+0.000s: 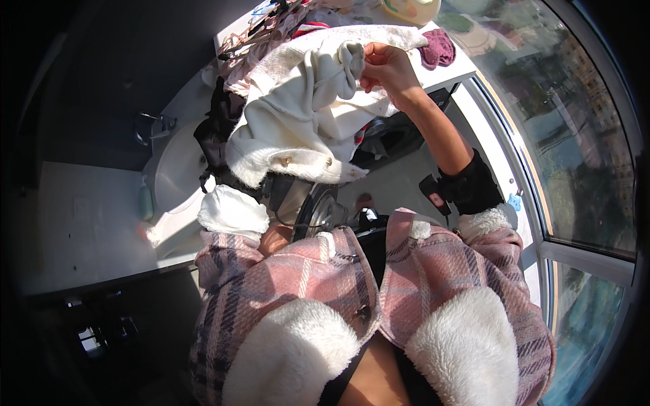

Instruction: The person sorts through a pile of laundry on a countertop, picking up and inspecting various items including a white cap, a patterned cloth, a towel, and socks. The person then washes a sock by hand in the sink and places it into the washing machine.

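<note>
My right hand [388, 73] pinches the bunched edge of a white knit garment [289, 111] between thumb and fingers. The garment lies in folds over the counter's near side and hangs down, with gold buttons [329, 161] along its fuzzy lower band. My left hand is hidden; only part of that arm [275, 237] shows by the white fleece cuff [233, 210], below the garment. A dark garment [221, 132] hangs at the white one's left side. To the right of my right hand lies a purple knitted item [437, 48].
Clothes hangers [254, 33] and more clothes are heaped at the back of the white counter [459, 66]. A washbasin [175, 172], faucet [152, 127] and green bottle [146, 200] are at left. Round-doored appliances [320, 208] stand below, a plastic jug [414, 9] behind, windows at right.
</note>
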`<state>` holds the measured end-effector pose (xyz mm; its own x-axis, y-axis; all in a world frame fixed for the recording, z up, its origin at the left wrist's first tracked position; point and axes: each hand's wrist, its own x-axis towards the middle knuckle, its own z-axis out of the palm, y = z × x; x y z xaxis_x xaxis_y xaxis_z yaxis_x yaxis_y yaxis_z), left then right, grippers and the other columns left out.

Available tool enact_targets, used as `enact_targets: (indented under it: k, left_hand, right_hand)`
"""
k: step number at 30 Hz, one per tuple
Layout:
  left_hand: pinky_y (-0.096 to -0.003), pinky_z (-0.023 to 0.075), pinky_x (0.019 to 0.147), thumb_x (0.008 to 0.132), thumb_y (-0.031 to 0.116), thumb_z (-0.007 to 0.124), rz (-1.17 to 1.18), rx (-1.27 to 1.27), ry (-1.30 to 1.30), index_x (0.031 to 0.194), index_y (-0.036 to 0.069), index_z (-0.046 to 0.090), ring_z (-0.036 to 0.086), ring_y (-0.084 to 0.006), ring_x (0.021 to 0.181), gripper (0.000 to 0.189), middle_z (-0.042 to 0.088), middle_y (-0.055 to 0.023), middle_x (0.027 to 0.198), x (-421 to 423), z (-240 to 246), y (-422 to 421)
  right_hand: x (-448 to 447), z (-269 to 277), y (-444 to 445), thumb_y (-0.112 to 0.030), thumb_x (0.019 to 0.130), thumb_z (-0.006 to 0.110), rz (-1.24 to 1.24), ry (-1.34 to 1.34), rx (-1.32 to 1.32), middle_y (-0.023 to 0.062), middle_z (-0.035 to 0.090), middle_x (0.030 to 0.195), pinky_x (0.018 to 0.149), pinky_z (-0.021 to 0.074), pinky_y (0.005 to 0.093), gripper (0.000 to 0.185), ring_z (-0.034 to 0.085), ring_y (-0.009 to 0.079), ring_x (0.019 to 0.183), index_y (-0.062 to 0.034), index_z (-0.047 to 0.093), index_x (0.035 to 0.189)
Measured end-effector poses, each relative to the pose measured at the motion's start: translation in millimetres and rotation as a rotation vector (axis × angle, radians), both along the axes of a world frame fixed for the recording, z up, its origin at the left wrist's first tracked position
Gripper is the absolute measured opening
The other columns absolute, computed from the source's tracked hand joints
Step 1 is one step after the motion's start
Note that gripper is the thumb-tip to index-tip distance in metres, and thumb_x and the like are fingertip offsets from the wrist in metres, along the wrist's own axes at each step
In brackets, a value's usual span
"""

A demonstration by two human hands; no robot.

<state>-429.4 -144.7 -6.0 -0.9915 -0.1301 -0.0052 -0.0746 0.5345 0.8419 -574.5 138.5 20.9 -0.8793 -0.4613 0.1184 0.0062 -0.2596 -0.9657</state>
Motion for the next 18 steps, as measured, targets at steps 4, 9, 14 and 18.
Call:
enact_targets:
  k: [4,9,14,18]
  left_hand:
    - [-0.0307,0.0523,0.063,0.066,0.015,0.082,-0.271,-0.563,0.424,0.098,-0.007,0.059,0.064,-0.0175,0.070,0.045,0.067,-0.0107,0.078,5.3,13.9,10.9]
    - [-0.0303,0.0516,0.068,0.068,0.015,0.080,-0.227,-0.318,0.302,0.103,-0.006,0.057,0.063,-0.0184,0.077,0.046,0.065,-0.0113,0.086,3.4,20.9,21.8]
    - [-0.0300,0.0509,0.072,0.071,0.014,0.078,-0.105,-0.054,0.183,0.109,-0.005,0.056,0.062,-0.0193,0.083,0.048,0.064,-0.0119,0.094,-5.5,24.4,26.7]
    - [-0.0298,0.0504,0.075,0.073,0.014,0.076,-0.029,0.312,0.060,0.113,-0.004,0.054,0.061,-0.0200,0.089,0.049,0.062,-0.0124,0.101,-23.4,23.1,28.0]
  right_hand:
    - [-3.5,4.7,-2.0,-0.007,0.075,0.066,-0.194,0.205,0.466,0.0058,0.058,0.063,0.050,0.0467,0.0250,0.014,0.059,0.0135,0.055,-0.0031,0.053,0.077]
    - [0.9,20.4,-6.6,-0.025,0.078,0.069,-0.370,0.620,0.763,0.0082,0.058,0.068,0.061,0.0464,0.0309,0.029,0.057,0.0186,0.062,0.0007,0.055,0.082]
    - [45.2,44.5,-11.3,-0.036,0.072,0.077,-0.055,0.676,0.438,0.0098,0.062,0.092,0.074,0.0480,0.0330,0.044,0.060,0.0208,0.082,-0.0014,0.059,0.093]
    - [92.1,40.9,-46.1,-0.031,0.074,0.076,0.128,0.969,0.557,0.0143,0.060,0.101,0.084,0.0465,0.0351,0.046,0.058,0.0287,0.098,-0.0020,0.057,0.104]
